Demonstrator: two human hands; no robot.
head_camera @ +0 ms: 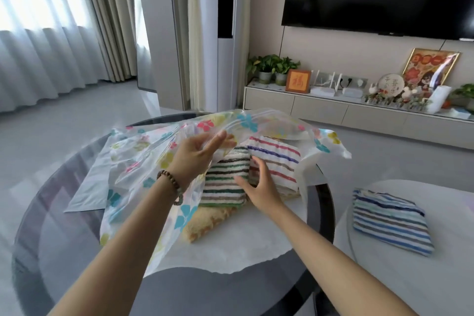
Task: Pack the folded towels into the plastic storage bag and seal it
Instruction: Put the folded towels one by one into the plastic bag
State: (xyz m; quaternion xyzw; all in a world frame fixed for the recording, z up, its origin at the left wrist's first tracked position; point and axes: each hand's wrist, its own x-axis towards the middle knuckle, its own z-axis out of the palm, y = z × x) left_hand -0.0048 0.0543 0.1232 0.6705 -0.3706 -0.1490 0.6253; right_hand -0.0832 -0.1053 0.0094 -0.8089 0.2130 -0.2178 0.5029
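A clear plastic storage bag (143,161) printed with coloured flowers lies on the round dark glass table (51,226). My left hand (197,152) pinches the bag's upper sheet and holds it lifted. Under the raised sheet lie a green-and-brown striped folded towel (223,185), a red-and-purple striped folded towel (277,159) and a tan towel (205,220) beneath them. My right hand (259,187) presses on the right side of the green striped towel with its fingers spread. A blue striped folded towel (389,220) lies apart on a white surface at the right.
A second flat plastic bag (89,187) lies under the first on the left. A white side table (436,277) stands at the right. Behind are a low TV cabinet (333,108) with plants and ornaments, a wall TV and curtains.
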